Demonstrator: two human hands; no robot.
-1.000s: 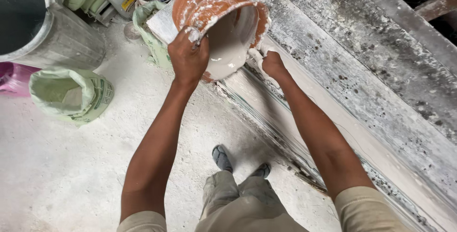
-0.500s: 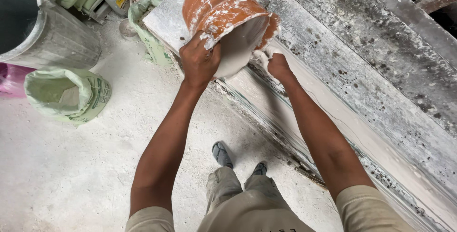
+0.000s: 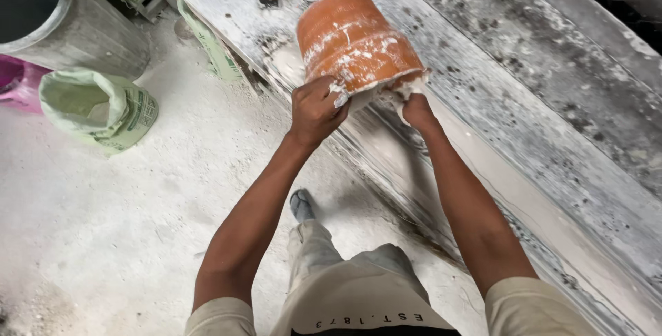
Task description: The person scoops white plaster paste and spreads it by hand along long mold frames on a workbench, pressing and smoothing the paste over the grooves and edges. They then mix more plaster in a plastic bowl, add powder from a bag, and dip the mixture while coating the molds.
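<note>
An orange bucket [image 3: 355,39] smeared with white plaster is tipped upside down over a long plaster-covered slab [image 3: 496,87]. My left hand [image 3: 316,108] grips the bucket's rim on the left side. My right hand [image 3: 412,105] is at the rim on the right, its fingers coated in white paste and reaching under the opening. The inside of the bucket is hidden from view.
A grey metal drum [image 3: 48,18] stands at the upper left with an open green sack [image 3: 96,105] beside it and a pink container [image 3: 17,84] at the edge. More green sacks [image 3: 207,39] lean by the slab's end. The floor [image 3: 124,225] is white with dust.
The bucket has been tipped further over, from mouth facing me to nearly upside down above the slab. Both hands stayed on its rim.
</note>
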